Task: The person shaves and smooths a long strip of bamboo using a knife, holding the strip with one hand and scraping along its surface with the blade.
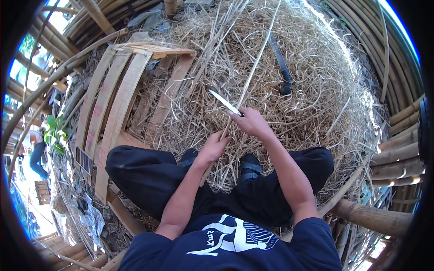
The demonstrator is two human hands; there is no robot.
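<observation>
A long, thin bamboo strip (pixel 254 67) runs from between my knees up to the far edge of the view. My left hand (pixel 214 147) is closed around its nearer part, fingers wrapped over it. Just beyond, my right hand (pixel 251 123) grips a knife (pixel 224 101) by its dark handle. The bright blade points away to the left, and its base lies close to the strip; whether the edge touches it, I cannot tell. Farther off, a machete (pixel 279 56) with a dark blade and handle rests on the pile of shavings (pixel 316 81).
To the left stands a slatted wooden crate (pixel 105 86). Several loose strips (pixel 221 27) lie at the far side. Bamboo poles (pixel 398 162) border the right, and a thick pole (pixel 375 218) is near my right knee. A person (pixel 38 153) is at the far left.
</observation>
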